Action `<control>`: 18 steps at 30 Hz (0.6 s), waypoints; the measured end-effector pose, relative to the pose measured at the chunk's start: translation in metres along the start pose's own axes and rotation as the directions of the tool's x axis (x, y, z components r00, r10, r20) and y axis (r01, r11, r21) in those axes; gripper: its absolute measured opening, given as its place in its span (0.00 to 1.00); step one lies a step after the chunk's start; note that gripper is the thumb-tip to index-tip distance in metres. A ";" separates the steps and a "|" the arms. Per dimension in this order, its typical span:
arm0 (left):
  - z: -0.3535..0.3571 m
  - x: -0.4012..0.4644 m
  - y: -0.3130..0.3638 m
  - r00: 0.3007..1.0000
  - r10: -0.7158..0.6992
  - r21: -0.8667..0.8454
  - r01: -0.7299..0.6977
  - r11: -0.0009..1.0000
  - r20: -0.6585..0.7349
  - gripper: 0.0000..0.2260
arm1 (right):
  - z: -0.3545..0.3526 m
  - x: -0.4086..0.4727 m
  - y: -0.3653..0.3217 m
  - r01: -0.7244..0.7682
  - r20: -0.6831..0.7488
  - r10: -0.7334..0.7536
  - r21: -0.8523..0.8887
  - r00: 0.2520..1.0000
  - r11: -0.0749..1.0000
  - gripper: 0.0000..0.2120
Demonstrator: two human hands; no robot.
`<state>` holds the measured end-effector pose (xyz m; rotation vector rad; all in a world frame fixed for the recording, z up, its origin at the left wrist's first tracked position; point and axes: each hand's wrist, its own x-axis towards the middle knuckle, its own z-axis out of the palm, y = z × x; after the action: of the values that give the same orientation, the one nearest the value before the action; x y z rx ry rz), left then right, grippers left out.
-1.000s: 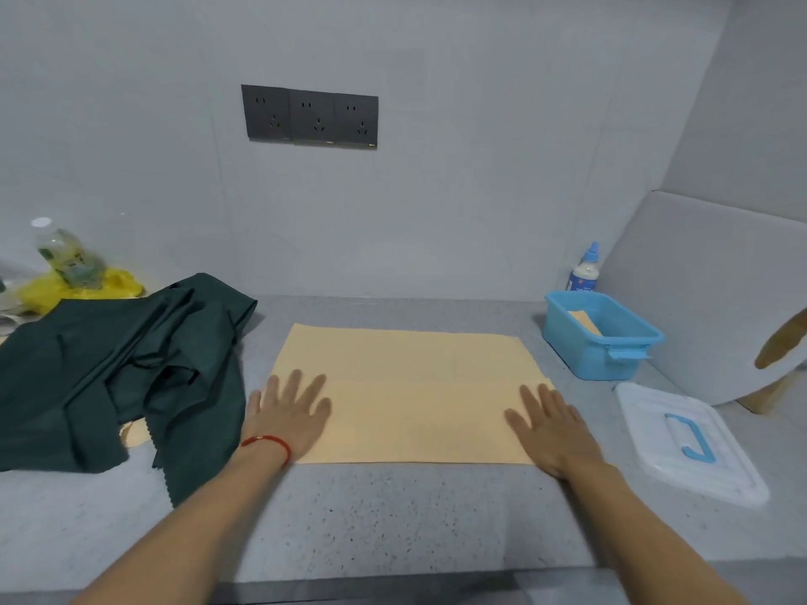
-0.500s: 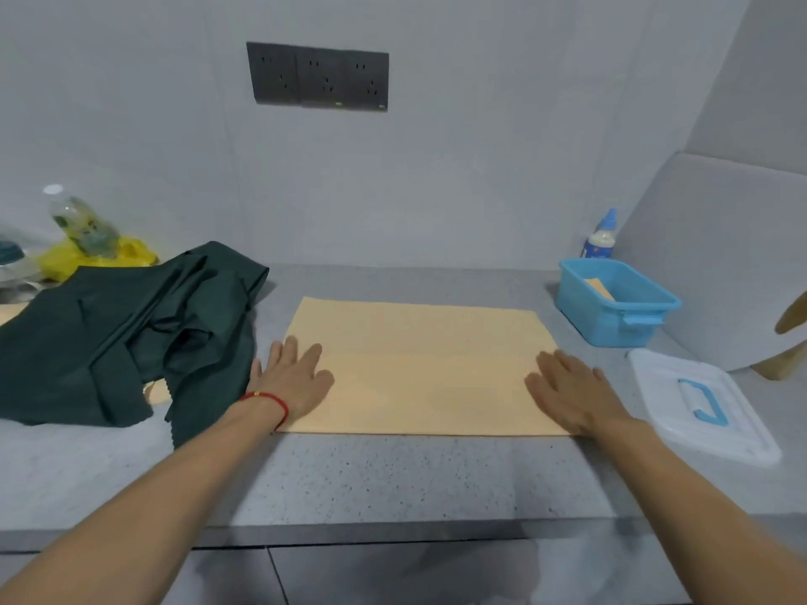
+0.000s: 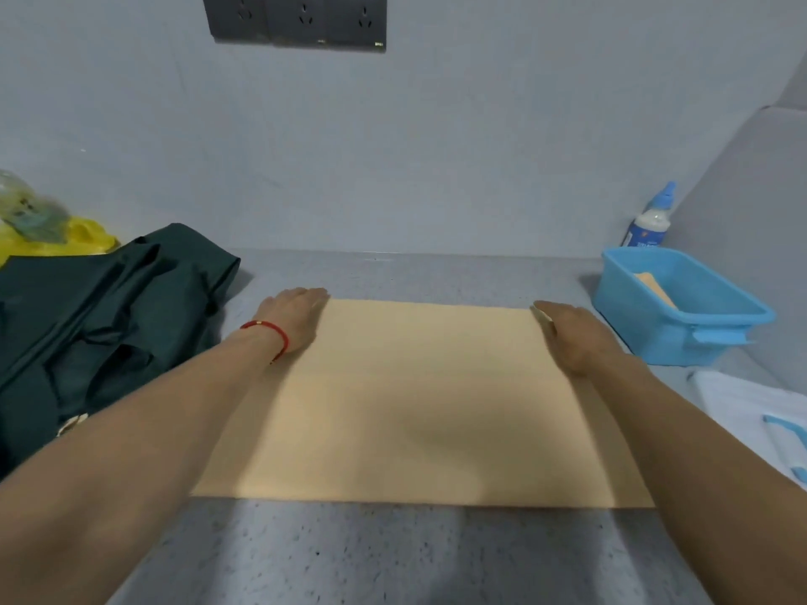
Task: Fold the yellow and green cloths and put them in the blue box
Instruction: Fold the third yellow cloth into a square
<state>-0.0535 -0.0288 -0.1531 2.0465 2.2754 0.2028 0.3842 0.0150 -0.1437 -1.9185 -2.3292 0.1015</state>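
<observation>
So, early days: the yellow cloth (image 3: 415, 399) lies flat mid-counter, left hand (image 3: 293, 318) and right hand (image 3: 572, 338) resting flat-fingered on its far corners. Green cloth (image 3: 96, 325) sits crumpled at left, unfolded. Blue box (image 3: 681, 305) waits at right.

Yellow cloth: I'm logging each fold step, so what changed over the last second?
Both hands slid from the near corners to the far corners of the yellow cloth: left hand, right hand, still lying flat, no grip taken. The cloth stays spread flat; green cloth and blue box have not moved.
</observation>
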 end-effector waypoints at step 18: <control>-0.042 -0.089 -0.006 0.949 0.083 -0.114 -0.123 0.986 -0.303 0.10 | -0.067 -0.088 0.012 0.143 -0.236 -0.111 0.122 0.965 0.982 0.07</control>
<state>-0.0553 -0.1198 -0.1158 2.1945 2.2375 0.6939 0.4212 -0.0709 -0.0836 -1.6181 -2.2226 0.0278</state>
